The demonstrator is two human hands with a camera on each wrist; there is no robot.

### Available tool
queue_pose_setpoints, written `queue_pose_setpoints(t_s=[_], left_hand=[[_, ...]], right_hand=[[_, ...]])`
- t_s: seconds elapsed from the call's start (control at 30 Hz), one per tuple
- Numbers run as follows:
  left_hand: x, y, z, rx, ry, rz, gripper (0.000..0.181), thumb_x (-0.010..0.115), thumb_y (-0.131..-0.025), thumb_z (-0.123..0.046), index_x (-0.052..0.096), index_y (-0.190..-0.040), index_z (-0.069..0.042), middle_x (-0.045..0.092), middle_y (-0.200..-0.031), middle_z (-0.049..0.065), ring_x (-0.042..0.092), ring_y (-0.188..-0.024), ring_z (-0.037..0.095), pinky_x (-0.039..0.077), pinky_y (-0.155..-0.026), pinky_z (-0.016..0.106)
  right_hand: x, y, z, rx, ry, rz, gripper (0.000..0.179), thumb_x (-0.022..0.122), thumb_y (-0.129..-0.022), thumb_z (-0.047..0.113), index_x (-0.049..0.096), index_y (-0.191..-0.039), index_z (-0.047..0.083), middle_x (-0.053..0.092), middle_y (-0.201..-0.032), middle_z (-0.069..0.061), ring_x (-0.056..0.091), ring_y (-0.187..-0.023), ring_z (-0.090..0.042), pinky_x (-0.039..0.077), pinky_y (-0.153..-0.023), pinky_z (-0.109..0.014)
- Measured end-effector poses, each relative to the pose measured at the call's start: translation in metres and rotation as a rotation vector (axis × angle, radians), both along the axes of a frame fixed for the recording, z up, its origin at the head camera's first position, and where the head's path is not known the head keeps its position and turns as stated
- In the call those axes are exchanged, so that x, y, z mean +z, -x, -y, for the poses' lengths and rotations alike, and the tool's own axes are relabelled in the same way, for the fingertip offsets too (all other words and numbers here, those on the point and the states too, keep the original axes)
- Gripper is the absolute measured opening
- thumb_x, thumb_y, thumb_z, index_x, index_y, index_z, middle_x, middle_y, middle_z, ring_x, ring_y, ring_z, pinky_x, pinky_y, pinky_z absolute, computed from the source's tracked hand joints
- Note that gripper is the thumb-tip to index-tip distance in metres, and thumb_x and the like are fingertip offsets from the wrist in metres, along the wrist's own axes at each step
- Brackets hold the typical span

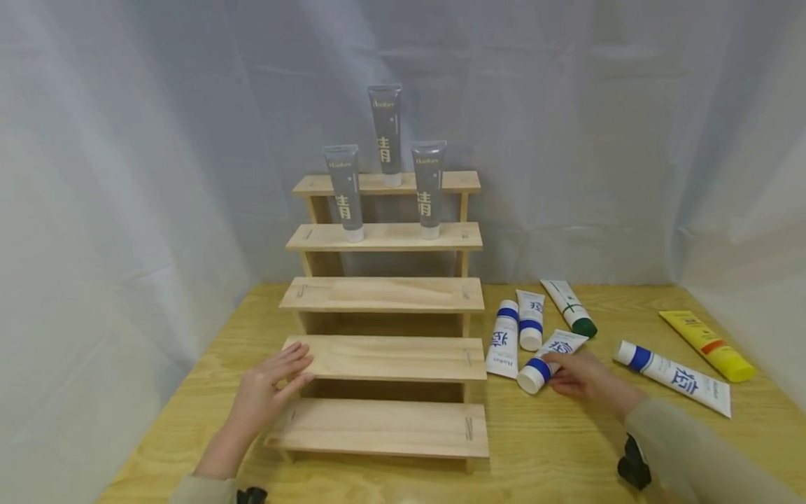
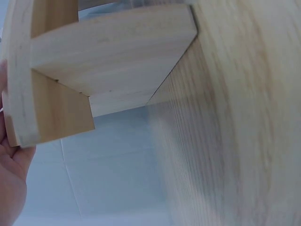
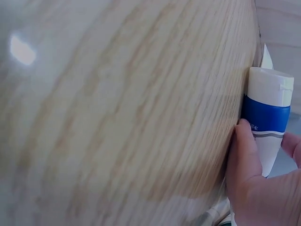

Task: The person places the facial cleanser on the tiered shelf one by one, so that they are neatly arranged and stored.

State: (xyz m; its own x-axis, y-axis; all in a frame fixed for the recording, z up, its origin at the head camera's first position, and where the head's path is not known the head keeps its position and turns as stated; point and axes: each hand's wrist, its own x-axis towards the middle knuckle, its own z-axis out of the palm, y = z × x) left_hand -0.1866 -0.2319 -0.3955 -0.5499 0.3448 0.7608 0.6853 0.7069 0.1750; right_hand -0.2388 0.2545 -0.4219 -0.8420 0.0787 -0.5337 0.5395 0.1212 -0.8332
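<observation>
My left hand (image 1: 267, 388) holds the left end of the second step from the bottom of a wooden tiered display stand (image 1: 384, 358). In the left wrist view its fingers and thumb lie around the board's end (image 2: 22, 94). With my right hand (image 1: 582, 378) I pinch a white squeeze tube (image 1: 557, 350) with a blue band and white cap, thumb on one side and fingers on the other. The right wrist view shows this tube (image 3: 267, 113) close to the tabletop. Three grey translucent tubes stand cap-down on the stand, one (image 1: 387, 133) on the top step and two (image 1: 429, 189) on the step below.
Two more blue-banded white tubes (image 1: 504, 339) lie just right of the stand. Another (image 1: 680, 378) lies farther right, beside a yellow tube (image 1: 708, 343). A white tube with a green cap (image 1: 569, 308) lies behind. Pale sheeting (image 1: 567, 140) surrounds the wood-grain table (image 1: 529, 448).
</observation>
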Motion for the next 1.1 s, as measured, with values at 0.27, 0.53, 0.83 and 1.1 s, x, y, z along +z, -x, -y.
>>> queue_pose_setpoints(t_s=[0.27, 0.53, 0.83, 1.1], left_hand=[[0.001, 0.0, 0.0, 0.002, 0.0, 0.006, 0.028, 0.075, -0.065, -0.012, 0.068, -0.089, 0.001, 0.063, -0.101, 0.015, 0.058, -0.097, 0.027, 0.032, -0.091, 0.009], [0.003, -0.001, 0.0, 0.0, 0.006, -0.006, 0.028, 0.074, -0.067, -0.013, 0.068, -0.09, 0.001, 0.063, -0.102, 0.015, 0.059, -0.096, 0.028, 0.034, -0.091, 0.012], [0.003, -0.001, 0.001, 0.003, 0.007, -0.013, 0.027, 0.074, -0.067, -0.013, 0.068, -0.09, 0.001, 0.062, -0.102, 0.015, 0.059, -0.096, 0.028, 0.034, -0.092, 0.013], [0.003, 0.0, 0.0, -0.01, 0.007, -0.035, 0.027, 0.072, -0.07, -0.019, 0.068, -0.089, 0.001, 0.063, -0.101, 0.015, 0.059, -0.094, 0.028, 0.036, -0.091, 0.015]], right_hand=[[-0.003, 0.004, 0.001, 0.006, -0.021, -0.008, 0.059, 0.059, -0.085, 0.025, 0.033, -0.121, -0.013, 0.059, -0.076, -0.009, 0.061, -0.064, -0.017, 0.055, -0.066, -0.029], [-0.001, 0.004, 0.004, -0.019, -0.002, -0.003, 0.06, 0.059, -0.084, 0.021, 0.029, -0.122, -0.014, 0.058, -0.073, -0.01, 0.06, -0.062, -0.016, 0.055, -0.064, -0.028], [-0.003, 0.002, 0.005, -0.024, 0.068, -0.033, 0.053, 0.057, -0.084, 0.015, 0.029, -0.118, -0.014, 0.054, -0.077, -0.013, 0.058, -0.063, -0.017, 0.055, -0.067, -0.029], [-0.001, -0.007, 0.004, -0.025, 0.104, -0.132, 0.054, 0.056, -0.084, 0.009, 0.026, -0.118, -0.02, 0.056, -0.073, -0.009, 0.059, -0.061, -0.014, 0.055, -0.065, -0.027]])
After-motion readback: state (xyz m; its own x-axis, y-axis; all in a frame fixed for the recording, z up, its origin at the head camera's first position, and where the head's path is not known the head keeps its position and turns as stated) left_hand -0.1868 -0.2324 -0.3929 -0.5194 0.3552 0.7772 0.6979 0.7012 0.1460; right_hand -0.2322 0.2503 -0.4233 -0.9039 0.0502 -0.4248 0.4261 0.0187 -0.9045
